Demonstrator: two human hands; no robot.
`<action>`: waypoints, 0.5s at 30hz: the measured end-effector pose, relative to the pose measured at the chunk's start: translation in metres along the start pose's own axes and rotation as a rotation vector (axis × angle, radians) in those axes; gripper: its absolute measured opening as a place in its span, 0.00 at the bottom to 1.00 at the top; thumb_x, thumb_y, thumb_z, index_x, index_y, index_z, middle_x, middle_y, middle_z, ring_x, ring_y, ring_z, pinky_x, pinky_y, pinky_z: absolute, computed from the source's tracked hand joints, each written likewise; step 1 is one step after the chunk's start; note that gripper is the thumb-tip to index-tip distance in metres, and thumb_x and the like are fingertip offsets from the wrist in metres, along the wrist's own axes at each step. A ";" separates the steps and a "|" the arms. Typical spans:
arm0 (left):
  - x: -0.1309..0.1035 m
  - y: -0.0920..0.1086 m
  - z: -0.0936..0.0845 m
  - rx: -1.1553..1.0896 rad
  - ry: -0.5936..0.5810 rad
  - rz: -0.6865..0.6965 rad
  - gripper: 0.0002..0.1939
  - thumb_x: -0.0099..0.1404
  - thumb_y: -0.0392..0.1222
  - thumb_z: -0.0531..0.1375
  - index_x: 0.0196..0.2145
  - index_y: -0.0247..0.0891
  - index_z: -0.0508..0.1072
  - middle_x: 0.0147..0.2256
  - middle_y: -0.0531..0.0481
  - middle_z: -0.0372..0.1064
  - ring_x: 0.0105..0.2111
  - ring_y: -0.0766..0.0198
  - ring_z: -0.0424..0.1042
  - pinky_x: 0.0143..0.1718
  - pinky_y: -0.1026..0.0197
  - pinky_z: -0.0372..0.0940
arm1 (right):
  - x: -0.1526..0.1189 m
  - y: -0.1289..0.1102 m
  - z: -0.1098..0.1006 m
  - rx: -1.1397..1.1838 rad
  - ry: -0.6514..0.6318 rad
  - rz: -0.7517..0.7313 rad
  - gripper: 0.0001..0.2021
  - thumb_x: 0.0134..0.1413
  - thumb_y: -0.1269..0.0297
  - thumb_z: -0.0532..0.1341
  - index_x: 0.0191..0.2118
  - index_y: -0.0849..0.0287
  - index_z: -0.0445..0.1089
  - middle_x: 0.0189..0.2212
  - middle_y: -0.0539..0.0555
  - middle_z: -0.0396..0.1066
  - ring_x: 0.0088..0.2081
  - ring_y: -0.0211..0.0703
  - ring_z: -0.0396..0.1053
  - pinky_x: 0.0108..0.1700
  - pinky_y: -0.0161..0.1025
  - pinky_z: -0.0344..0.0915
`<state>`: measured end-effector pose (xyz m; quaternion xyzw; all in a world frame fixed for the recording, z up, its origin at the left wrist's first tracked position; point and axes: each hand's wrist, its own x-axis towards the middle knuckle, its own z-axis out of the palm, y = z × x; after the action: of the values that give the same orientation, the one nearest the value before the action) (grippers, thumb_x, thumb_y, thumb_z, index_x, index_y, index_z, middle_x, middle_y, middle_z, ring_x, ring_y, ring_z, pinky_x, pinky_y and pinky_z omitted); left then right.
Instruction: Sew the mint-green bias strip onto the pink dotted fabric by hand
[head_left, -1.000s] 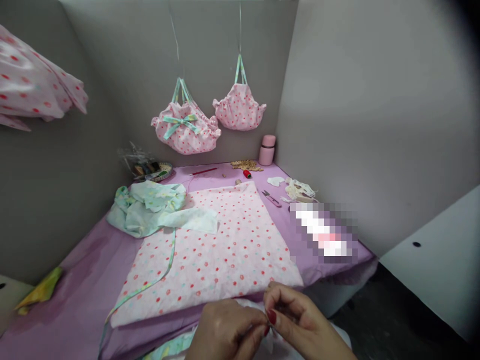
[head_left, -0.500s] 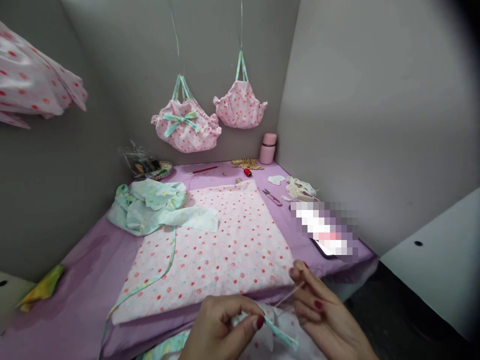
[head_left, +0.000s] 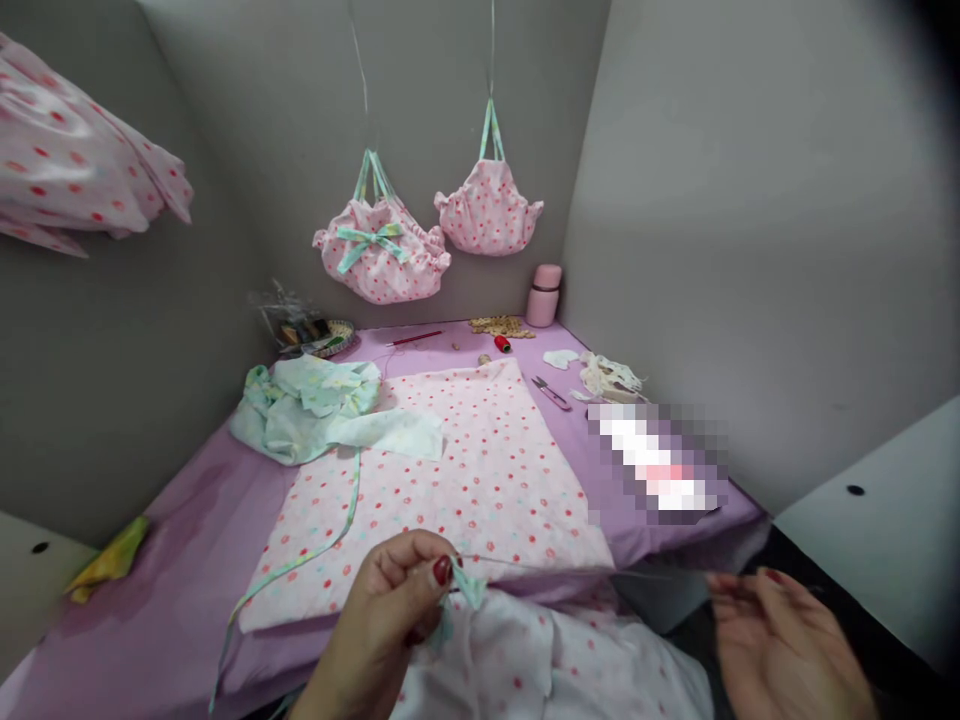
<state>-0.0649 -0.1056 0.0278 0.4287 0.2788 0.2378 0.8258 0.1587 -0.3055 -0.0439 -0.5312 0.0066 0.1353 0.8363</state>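
My left hand is closed in a pinch on a mint-green fabric strip, near the table's front edge. White-pink dotted cloth hangs below the strip, over my lap. A thin thread runs taut from the strip across to my right hand, which is out to the right past the table corner. Its thumb and fingertips pinch the thread's far end; whether a needle is there is too blurred to tell. Beyond my hands lies a flat pink dotted cloth on the table.
Crumpled mint fabric lies on the left of the purple-covered table. Thread snips, a red thread spool, a pink flask and a blurred-out phone stand or lie farther back and right. Two dotted garments hang above.
My right hand has moved away to the right, drawing the thread out long and taut. The left hand has shifted slightly left and up with the strip. The view has turned a little.
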 end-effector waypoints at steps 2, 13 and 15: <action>-0.001 -0.002 0.007 0.060 -0.031 -0.040 0.17 0.45 0.50 0.69 0.22 0.33 0.72 0.12 0.62 0.48 0.14 0.77 0.41 0.15 0.72 0.39 | -0.022 0.004 0.029 -0.023 -0.105 0.019 0.13 0.39 0.65 0.70 0.32 0.51 0.67 0.19 0.44 0.61 0.20 0.33 0.59 0.20 0.29 0.59; 0.001 -0.010 0.013 0.257 -0.144 -0.093 0.14 0.49 0.48 0.68 0.23 0.33 0.75 0.18 0.56 0.62 0.20 0.73 0.54 0.23 0.71 0.51 | -0.064 0.009 0.092 -0.255 -0.873 0.411 0.17 0.45 0.53 0.66 0.20 0.61 0.63 0.16 0.43 0.52 0.21 0.31 0.46 0.23 0.29 0.46; 0.000 -0.010 0.011 0.265 -0.123 -0.089 0.14 0.50 0.49 0.67 0.23 0.33 0.75 0.18 0.56 0.61 0.20 0.73 0.54 0.23 0.70 0.50 | -0.055 0.007 0.079 -0.218 -0.743 0.395 0.17 0.44 0.53 0.66 0.22 0.60 0.63 0.16 0.41 0.49 0.19 0.30 0.41 0.21 0.29 0.43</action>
<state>-0.0556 -0.1171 0.0250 0.5351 0.2752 0.1355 0.7871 0.0934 -0.2448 -0.0069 -0.5203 -0.2076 0.4747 0.6789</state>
